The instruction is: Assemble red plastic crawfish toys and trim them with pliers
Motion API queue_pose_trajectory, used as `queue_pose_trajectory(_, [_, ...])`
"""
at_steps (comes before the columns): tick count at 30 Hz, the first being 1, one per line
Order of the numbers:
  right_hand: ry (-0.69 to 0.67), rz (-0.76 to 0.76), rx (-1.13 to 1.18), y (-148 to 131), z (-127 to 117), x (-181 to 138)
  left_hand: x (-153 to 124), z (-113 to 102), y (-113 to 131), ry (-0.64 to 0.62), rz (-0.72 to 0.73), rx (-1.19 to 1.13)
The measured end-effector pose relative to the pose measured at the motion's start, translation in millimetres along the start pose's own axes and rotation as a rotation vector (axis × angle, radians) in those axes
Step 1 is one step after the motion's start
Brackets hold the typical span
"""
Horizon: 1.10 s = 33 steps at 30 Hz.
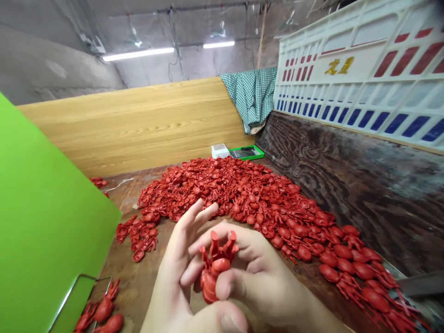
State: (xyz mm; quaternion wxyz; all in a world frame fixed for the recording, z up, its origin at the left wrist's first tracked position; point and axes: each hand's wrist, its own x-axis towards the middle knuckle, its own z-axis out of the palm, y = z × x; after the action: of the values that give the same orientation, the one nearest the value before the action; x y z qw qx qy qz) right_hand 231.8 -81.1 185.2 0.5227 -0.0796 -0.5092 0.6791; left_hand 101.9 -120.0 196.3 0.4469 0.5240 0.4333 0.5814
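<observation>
A small red plastic toy figure (218, 267), with prong-like limbs pointing up and a rounded, ridged body, is between my two hands. My right hand (263, 273) closes on it from the right, its thumb pressed against the body. My left hand (180, 268) cups the other side; its lower fingers are bent against the figure while the upper fingers stretch up and away. The left thumb lies below the figure, whose underside is partly hidden. Beyond my hands a big heap of similar red plastic pieces (222, 185) spreads over the brown tabletop (138, 273).
A bright green panel (45, 208) stands at left, beside a bent metal wire (65, 296) and several red pieces (106, 310). Behind the heap are a white vented box (220, 151) and a green-rimmed tray (256, 152). A white plastic crate (364, 69) rests above the dark wooden board (329, 162).
</observation>
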Motion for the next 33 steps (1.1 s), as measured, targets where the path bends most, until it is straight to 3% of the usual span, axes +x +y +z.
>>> queue_pose_trajectory(7, [-0.044, -0.128, -0.22, -7.3, 5.1, -3.1, 6.9, -9.0, 1.2, -0.088, 0.038, -0.003])
queue_pose_trajectory(10, [-0.044, -0.128, -0.169, -6.8, 9.1, -4.8, 0.0, -10.9, 0.0, -0.094, 0.073, 0.153])
queue_pose_trajectory(14, [-0.029, -0.107, -0.072, -2.7, 13.8, -5.4, -4.6, -16.6, -3.8, -0.145, 0.289, 0.347])
queue_pose_trajectory(18, [-0.041, -0.081, 0.003, 1.3, 15.4, -5.9, -3.3, -16.0, -3.0, -0.157, 0.377, 0.357])
queue_pose_trajectory(23, [-0.061, -0.018, 0.004, 3.8, 14.9, -10.1, -5.7, -8.7, -4.5, -0.083, 0.444, 0.366])
queue_pose_trajectory(29, [-0.014, -0.038, 0.02, 7.4, 18.2, -13.1, -8.0, -4.8, -3.1, -0.058, 0.448, 0.367])
queue_pose_trajectory(33, [-0.092, -0.044, -0.078, 3.5, 10.5, -15.4, -13.1, -5.6, -1.4, -0.047, 0.408, 0.423])
